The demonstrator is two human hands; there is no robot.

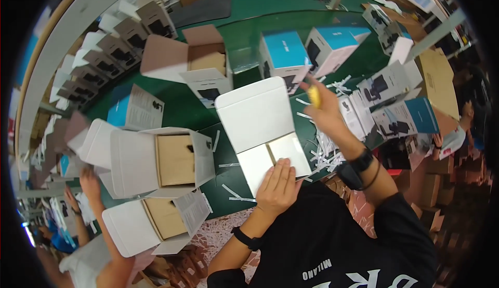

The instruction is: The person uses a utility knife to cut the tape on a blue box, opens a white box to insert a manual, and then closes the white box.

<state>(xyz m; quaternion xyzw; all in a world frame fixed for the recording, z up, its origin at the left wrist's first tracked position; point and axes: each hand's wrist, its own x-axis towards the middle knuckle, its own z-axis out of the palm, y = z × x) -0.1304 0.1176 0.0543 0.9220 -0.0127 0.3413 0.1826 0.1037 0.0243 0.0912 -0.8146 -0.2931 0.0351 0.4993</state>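
Observation:
An opened white carton lies in front of me, its large flap raised away from me. My left hand rests flat on its near part, fingers stretched out. In my right hand, up and to the right of the carton, is a small yellow-handled tool, whose tip is smeared by motion. Beyond that hand stand two blue-topped white boxes. White paper-like strips are heaped beside the carton, below my right hand.
Open cartons with cardboard inserts stand at left, where another person's hand reaches in. An open box stands farther back on the green table. Printed boxes crowd the right; a row of boxes lines the far left.

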